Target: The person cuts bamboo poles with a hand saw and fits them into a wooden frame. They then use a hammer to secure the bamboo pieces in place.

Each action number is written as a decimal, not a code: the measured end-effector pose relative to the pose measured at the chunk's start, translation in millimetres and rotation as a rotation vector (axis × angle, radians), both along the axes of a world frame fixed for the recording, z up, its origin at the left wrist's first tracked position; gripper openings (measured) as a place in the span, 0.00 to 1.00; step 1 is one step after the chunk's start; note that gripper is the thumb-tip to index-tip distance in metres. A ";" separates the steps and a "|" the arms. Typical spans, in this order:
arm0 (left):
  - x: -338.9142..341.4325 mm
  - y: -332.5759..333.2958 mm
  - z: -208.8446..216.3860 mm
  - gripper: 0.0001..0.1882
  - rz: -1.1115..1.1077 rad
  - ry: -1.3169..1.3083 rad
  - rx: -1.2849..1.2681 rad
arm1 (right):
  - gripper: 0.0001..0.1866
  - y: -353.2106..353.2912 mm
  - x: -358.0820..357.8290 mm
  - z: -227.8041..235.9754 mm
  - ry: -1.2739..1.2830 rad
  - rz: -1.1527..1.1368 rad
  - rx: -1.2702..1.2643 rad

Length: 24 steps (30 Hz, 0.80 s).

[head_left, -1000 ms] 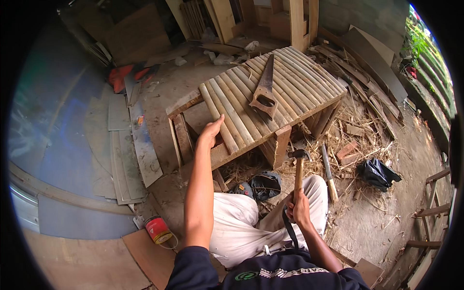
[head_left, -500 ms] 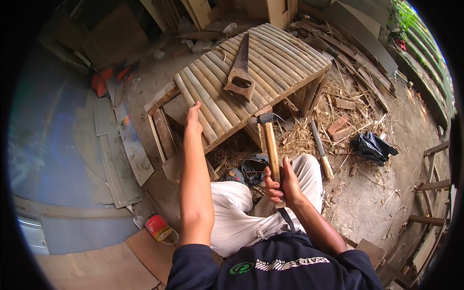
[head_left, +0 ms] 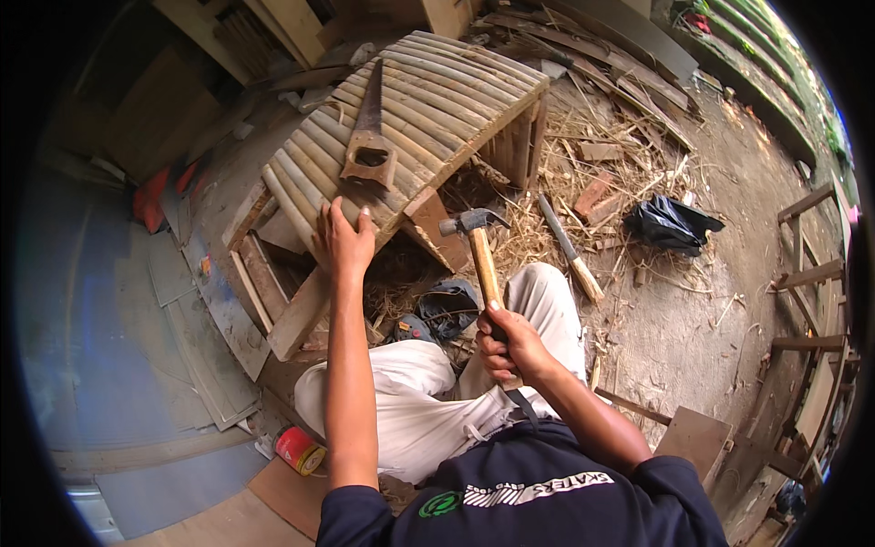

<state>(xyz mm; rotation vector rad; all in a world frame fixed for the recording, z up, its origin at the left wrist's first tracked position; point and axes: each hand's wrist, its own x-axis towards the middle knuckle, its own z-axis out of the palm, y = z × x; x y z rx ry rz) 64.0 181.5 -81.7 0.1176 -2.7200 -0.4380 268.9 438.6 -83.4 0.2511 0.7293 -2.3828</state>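
Wooden slats (head_left: 433,100) bear a handsaw (head_left: 368,159) just beside your left hand (head_left: 348,242), fingers spread at their edge, so a mis-aimed knock from the hammer (head_left: 486,264) your right hand (head_left: 512,345) clasps nearby could jog it into you.

Daylight is entering from the upper right of the frame, where a slatted barrier (head_left: 764,56) is standing behind a low ledge (head_left: 743,105). A concrete floor (head_left: 720,328) is extending across the right half; straw-like debris (head_left: 570,169) is covering its upper-centre portion. A ladder-like timber frame (head_left: 809,275) is standing along the right edge. Blue-grey sheeting (head_left: 109,310) is occupying the left side. Pale planks (head_left: 290,35) are leaning in the upper left, where shadow is darkening the background.
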 end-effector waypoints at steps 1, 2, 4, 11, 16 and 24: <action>2.3 8.3 -3.1 0.32 -0.001 -0.012 -0.043 | 0.22 0.5 -0.1 -3.7 -0.055 -0.043 0.024; 4.2 11.7 -4.2 0.31 -0.004 0.014 -0.073 | 0.22 2.0 -1.7 -9.2 -0.044 -0.067 0.091; 5.8 16.8 -6.5 0.29 0.000 0.059 -0.131 | 0.21 5.0 -7.0 -24.6 -0.117 -0.133 0.150; 6.4 19.7 -7.1 0.26 0.008 0.120 -0.222 | 0.25 24.2 -61.1 -121.8 0.018 -0.365 0.931; 4.7 23.1 -5.9 0.22 -0.016 0.197 -0.225 | 0.22 23.3 -116.2 -188.1 -0.091 -0.438 1.283; 1.9 25.0 -6.2 0.20 -0.052 0.255 -0.245 | 0.21 0.8 -158.7 -293.3 -0.071 -0.574 1.452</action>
